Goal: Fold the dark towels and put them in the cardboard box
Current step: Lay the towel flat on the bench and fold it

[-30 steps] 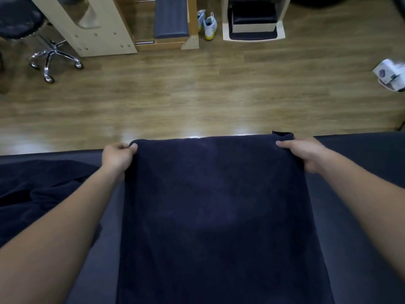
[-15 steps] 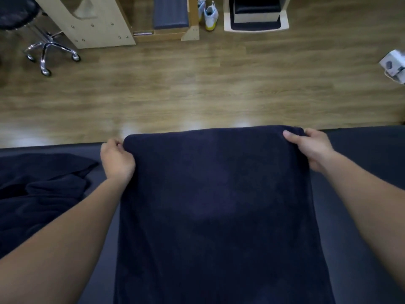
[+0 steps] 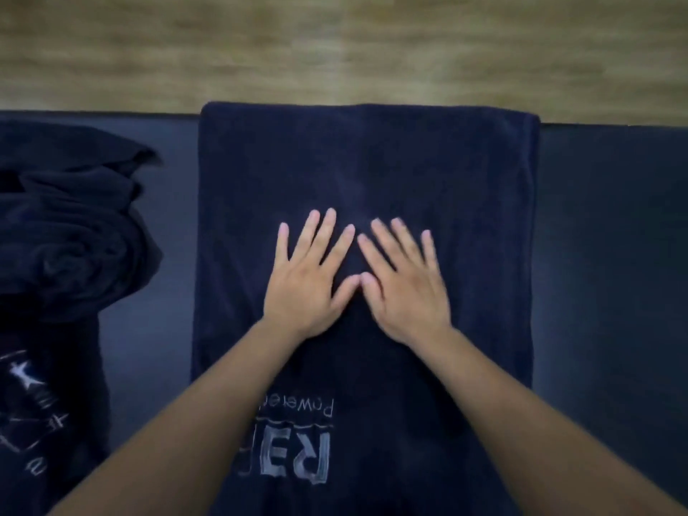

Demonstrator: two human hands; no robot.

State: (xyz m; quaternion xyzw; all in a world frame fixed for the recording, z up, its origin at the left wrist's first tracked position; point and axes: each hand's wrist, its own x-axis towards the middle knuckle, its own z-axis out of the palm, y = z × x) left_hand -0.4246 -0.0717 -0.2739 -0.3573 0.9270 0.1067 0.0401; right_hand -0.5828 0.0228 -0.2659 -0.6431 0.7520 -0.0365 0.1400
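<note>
Dark surface (image 3: 614, 255), towel (image 3: 372, 162) flat beneath both open hands (image 3: 309, 288) (image 3: 407, 292).

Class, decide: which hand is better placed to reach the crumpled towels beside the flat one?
Likely the left hand: the crumpled towels lie on its side; the right hand must cross the flat towel.

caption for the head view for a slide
Both hands, left and right, press flat on the towel beside a crumpled pile.

Matt cloth on a smooth dark top.
The navy towel (image 3: 365, 173) is soft, nappy cloth with pale printed lettering, as is the crumpled towel heap (image 3: 70, 232); the table top (image 3: 610, 255) looks smooth and matt; the floor (image 3: 335, 50) is wood-grained with a faint sheen.
</note>
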